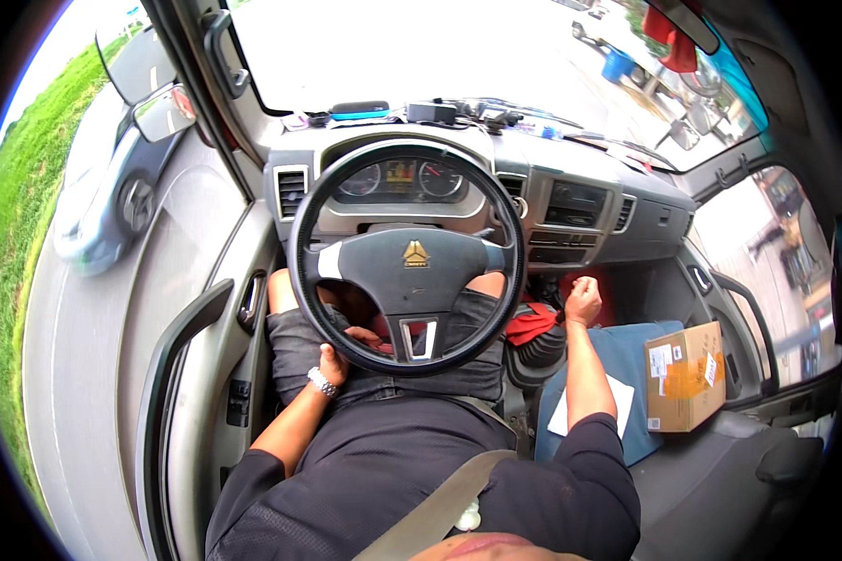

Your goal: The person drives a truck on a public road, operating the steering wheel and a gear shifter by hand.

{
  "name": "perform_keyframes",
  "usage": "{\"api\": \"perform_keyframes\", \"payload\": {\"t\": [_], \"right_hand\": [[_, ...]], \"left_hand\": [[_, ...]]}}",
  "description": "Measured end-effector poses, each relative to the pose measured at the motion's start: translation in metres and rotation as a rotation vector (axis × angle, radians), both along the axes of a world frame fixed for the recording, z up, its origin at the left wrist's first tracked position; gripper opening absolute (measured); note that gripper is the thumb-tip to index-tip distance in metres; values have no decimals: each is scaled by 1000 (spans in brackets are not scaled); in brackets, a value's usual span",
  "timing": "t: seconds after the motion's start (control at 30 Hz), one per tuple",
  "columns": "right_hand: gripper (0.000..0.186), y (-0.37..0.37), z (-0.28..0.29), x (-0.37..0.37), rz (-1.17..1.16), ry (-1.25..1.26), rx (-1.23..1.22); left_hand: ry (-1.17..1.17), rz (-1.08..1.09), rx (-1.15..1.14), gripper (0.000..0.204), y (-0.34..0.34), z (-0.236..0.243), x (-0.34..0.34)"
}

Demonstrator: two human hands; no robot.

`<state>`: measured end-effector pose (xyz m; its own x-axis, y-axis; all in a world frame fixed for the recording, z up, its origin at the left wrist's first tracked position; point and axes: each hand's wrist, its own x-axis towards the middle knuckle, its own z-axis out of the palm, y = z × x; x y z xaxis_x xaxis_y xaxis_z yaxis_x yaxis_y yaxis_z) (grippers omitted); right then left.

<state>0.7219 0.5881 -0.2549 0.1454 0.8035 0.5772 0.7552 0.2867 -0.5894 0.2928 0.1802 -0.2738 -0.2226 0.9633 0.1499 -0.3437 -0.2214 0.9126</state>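
Note:
My left hand (335, 363), with a metal watch (322, 381) on its wrist, is closed round the lower left rim of the black steering wheel (301, 285); the rim hides part of its fingers. To the right of the wheel, my right hand (583, 301) makes a fist at the top of the gear stick, whose knob is hidden inside it. Below and left of that fist, a red cloth (531, 323) hangs over the black gear stick boot (539, 353). Behind the wheel shows the instrument panel (400, 179).
A taped cardboard box (685, 379) and a white sheet (585, 411) lie on a blue mat (638, 444) on the seat to my right. A seat belt (440, 500) crosses my chest. Outside on the left is a silver car (112, 192); a blue barrel (617, 64) stands ahead right.

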Motion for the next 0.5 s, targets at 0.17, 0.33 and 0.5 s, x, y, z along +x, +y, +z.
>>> {"api": "perform_keyframes", "payload": {"t": [0.17,0.33,0.5], "right_hand": [[19,-6,12,-4,29,4,32],[19,-15,25,-10,28,-15,66],[19,-20,24,-13,11,5,81]], "left_hand": [[65,-29,-5,136,-5,18,6],[44,-38,-73,139,-14,10,7],[93,-129,-12,141,-13,21,9]]}}
